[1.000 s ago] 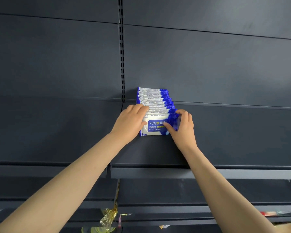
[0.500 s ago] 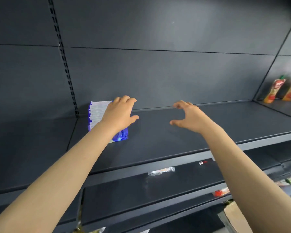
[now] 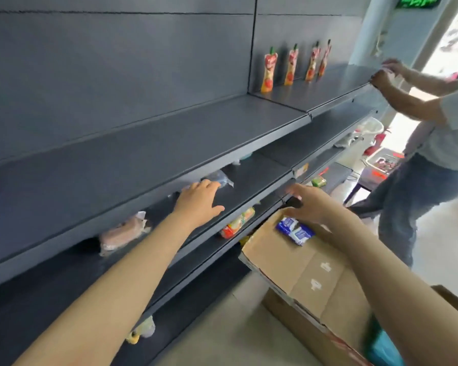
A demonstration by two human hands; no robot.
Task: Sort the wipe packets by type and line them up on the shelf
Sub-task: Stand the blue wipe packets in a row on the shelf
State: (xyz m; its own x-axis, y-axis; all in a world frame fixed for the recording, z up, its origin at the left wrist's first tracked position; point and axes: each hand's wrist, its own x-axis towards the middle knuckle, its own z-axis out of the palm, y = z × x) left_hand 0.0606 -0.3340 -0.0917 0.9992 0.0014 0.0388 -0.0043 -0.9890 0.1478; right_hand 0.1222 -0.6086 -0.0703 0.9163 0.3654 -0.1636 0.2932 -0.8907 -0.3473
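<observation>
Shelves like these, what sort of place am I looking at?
Probably a shop aisle being restocked: long dark metal shelves, spouted pouches lined up on one, and a cardboard box holding blue wipe packets.

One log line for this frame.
left hand: open, empty, by lower shelf | right hand: open, over wipe packet | wipe packet: lying on cardboard box, not gripped

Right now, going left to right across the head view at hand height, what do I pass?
Pink packet, left hand, orange and green packet, blue and white wipe packet on the cardboard box, another person at the far right.
</observation>
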